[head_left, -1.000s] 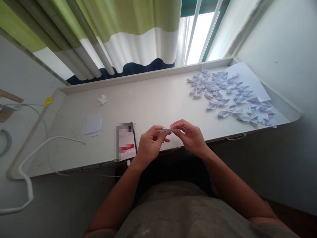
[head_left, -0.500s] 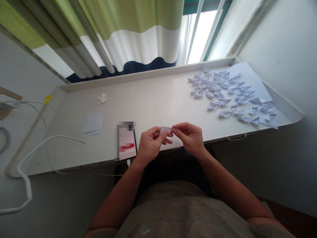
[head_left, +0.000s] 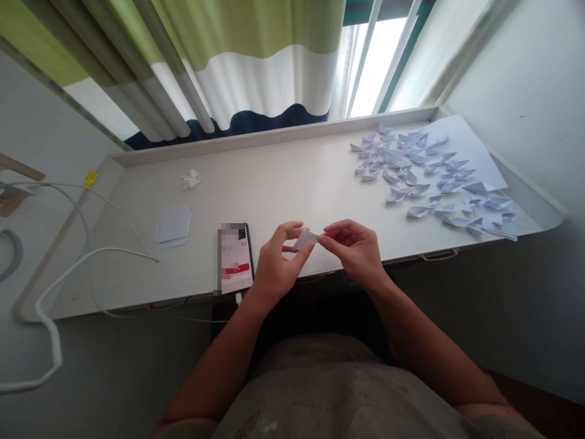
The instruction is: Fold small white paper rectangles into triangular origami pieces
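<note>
A small folded piece of white paper [head_left: 307, 239] is held between my two hands, just above the front edge of the desk. My left hand [head_left: 281, 259] has its thumb against the paper's lower edge, with the fingers curled behind and above it. My right hand [head_left: 354, 250] pinches the paper's right corner between thumb and index finger. Several folded white paper boats [head_left: 411, 160] lie spread over the right side of the desk. Just left of my left hand lies a phone [head_left: 236, 259], its screen partly blurred out.
A small stack of white paper sheets [head_left: 173, 224] lies on the left of the desk [head_left: 256, 183]. Behind it is a crumpled tissue [head_left: 190, 179]. White cables [head_left: 50, 329] loop over the left edge. A large white sheet [head_left: 479, 152] lies at the far right. Curtains [head_left: 269, 79] hang behind.
The folded paper has turned, so that it now shows a pointed shape. My left fingers have lifted and spread somewhat around it. My right hand still pinches its corner. The view has shifted slightly.
</note>
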{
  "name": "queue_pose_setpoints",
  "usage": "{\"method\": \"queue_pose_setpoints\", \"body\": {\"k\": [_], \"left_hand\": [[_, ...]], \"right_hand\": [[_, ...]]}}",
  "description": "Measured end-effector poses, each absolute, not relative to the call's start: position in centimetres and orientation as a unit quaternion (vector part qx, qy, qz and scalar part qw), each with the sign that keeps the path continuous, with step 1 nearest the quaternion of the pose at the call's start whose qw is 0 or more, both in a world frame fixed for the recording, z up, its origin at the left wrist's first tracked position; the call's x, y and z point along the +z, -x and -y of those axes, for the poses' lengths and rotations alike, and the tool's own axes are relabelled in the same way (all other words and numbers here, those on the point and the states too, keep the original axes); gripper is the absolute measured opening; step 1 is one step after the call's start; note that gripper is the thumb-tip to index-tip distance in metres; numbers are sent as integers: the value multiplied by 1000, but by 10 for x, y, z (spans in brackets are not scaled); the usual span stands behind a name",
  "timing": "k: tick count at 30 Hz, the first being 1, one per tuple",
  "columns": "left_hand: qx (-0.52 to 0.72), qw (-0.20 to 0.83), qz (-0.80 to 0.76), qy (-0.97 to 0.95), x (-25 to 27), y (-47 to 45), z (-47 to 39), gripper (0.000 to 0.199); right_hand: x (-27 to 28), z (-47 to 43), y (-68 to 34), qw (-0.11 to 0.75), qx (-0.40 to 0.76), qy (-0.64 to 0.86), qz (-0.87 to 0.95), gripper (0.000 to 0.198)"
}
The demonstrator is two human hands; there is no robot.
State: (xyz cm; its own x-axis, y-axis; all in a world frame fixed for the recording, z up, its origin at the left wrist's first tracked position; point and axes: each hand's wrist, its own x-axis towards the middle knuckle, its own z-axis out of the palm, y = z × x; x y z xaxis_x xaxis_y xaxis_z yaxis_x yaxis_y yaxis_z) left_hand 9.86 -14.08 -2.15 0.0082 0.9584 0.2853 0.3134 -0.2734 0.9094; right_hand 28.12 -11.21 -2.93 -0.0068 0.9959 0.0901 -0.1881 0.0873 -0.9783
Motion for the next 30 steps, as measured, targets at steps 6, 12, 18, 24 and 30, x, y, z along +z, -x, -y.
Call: {"method": "queue_pose_setpoints", "body": {"k": [6,12,18,24,30], "left_hand": [[442,116,-452,-766,-22,-95,139,18],[496,192,-462,-710,-19,-101,141,5],[513,374,-488,-599,-12,-104,147,19],[493,341,-470,-648,-10,-105,149,16],[462,289,-482,-686,-12,-107,149,16]], "right_hand": [[-17,114,-286,536,523,448,488,34],[-24,113,-283,554,525,403,504,35],[-35,111,-282,557,494,367,557,28],[-30,115,-285,560,409,363,623,20],[-23,117,-284,534,219,380,723,11]]}}
